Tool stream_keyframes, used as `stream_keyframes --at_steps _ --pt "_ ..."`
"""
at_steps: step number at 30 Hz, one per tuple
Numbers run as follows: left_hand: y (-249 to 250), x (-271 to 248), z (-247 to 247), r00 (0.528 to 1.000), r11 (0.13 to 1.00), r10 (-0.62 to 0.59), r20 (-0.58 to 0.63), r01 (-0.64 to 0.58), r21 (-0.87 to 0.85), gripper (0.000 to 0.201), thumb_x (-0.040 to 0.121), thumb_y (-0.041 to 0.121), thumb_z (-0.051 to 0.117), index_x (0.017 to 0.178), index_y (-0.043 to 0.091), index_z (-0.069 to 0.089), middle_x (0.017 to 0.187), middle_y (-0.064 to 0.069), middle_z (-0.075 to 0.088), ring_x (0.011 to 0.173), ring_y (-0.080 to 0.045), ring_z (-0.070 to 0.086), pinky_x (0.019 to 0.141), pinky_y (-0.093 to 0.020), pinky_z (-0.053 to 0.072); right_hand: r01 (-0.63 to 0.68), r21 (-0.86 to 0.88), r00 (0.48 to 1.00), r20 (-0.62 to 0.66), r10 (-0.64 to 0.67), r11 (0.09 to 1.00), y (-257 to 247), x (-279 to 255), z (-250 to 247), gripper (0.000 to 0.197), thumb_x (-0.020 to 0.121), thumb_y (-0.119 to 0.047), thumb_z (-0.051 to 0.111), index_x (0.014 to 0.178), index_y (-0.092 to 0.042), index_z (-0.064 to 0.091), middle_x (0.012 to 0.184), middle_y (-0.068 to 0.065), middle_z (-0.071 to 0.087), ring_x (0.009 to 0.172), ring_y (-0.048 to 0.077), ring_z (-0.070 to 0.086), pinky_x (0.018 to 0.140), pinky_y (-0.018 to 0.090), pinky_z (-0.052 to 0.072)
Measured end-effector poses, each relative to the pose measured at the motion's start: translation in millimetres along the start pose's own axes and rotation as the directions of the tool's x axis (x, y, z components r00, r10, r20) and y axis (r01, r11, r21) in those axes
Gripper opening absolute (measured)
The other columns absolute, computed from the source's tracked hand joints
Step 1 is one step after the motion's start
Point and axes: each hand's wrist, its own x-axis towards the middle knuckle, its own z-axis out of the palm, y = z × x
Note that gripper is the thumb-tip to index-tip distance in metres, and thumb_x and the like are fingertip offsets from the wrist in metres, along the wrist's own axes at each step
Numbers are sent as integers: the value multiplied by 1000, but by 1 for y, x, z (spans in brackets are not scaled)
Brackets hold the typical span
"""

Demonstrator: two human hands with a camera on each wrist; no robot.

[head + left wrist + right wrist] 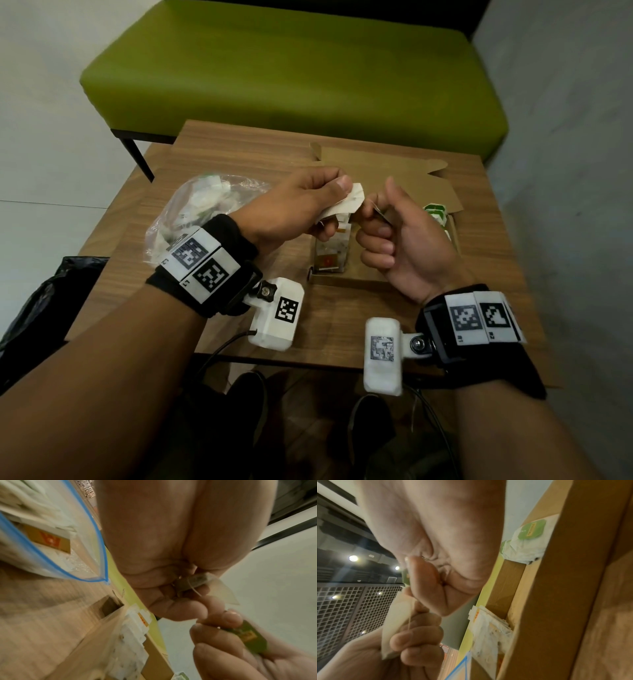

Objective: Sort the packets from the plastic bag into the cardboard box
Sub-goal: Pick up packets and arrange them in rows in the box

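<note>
**Both hands on one tea bag, above the cardboard box**

Left hand (301,202): fingers curled around a white tea bag (344,205), thumb clamping it on top. Held in the air above the box, not touching anything below.

Right hand (400,240): fingers clenched, thumb and forefinger pinching a small green tag (248,638). A thin string (409,616) runs along the bag's edge in the right wrist view. The two hands sit just beside each other, knuckles nearly touching.

Cardboard box (346,277): open, on the wooden worktop (212,147), lid flap folded back toward the green bench (291,65). Inside:
- row of white packets with orange-red labels (331,251) on the left side, directly under the hands
- green-labelled packets (435,212) at the right side, well apart from the first row

Plastic bag (191,209): clear, blue zip edge visible in the left wrist view, lying on the worktop left of the box, behind the left wrist. More white packets inside; count not readable.

Black bag (44,308) sits off the worktop's left edge. Wrist views are blurred.
</note>
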Motion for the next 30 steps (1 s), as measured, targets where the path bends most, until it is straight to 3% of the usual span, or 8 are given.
stream_keyframes --at_steps 2,6,9,13,17,22,24,30 --pt "-1 0 1 1000 1000 -3 6 3 -5 27 106 25 41 92 8 56 64 9 57 53 -8 48 53 -21 43 1 28 1000 -11 -1 1000 -1 0 1 37 107 -34 35 83 -12 54 62 -4 30 46 5 29 38 16 28" --pt "0 1 2 1000 1000 -14 4 14 -19 27 106 24 41 86 12 54 54 9 50 47 -6 43 48 -18 39 29 29 999 -30 -29 999 1 0 3 20 106 -17 42 94 -11 57 65 -4 45 54 5 40 42 15 34" --pt "-1 2 -1 1000 1000 7 -25 -8 -9 24 105 22 44 87 10 55 63 2 50 48 -7 42 47 -19 38 72 47 996 -61 -69 996 -1 -1 2 17 103 -13 46 98 -10 61 69 -4 55 56 4 42 42 13 35" --pt "-4 3 -4 992 984 88 -86 -73 163 21 102 18 52 94 0 59 74 -2 56 56 -7 50 52 -20 44 108 125 989 -114 -94 986 -3 -1 -1 14 102 -9 47 101 -9 61 79 2 54 56 3 43 40 11 35" --pt "-10 6 -4 977 942 143 -155 -86 325 13 97 20 61 92 9 65 84 2 61 68 -4 56 60 -16 43 102 95 977 -197 -82 990 -2 0 -3 14 100 -5 51 100 -10 65 83 4 59 56 3 48 43 11 38" --pt "-16 10 -3 944 923 177 -278 -61 379 12 95 24 63 89 15 66 87 -1 66 75 -15 62 68 -34 51 144 -76 951 -266 -159 987 3 2 0 10 95 -3 62 101 -11 65 77 -1 66 61 4 60 53 15 51" --pt "-16 11 -2 933 923 183 -309 -55 380 12 94 26 64 87 17 66 87 -2 67 72 -13 60 69 -41 53 174 -150 936 -281 -211 973 6 3 4 12 93 -3 66 103 -9 63 79 2 68 64 7 64 57 18 55" --pt "-14 12 4 953 961 137 -270 -61 271 16 99 24 57 91 14 68 89 -10 70 78 -27 67 71 -52 59 217 -267 882 -359 -306 939 11 7 11 26 87 -6 75 106 -9 58 73 2 70 63 8 68 54 20 55"
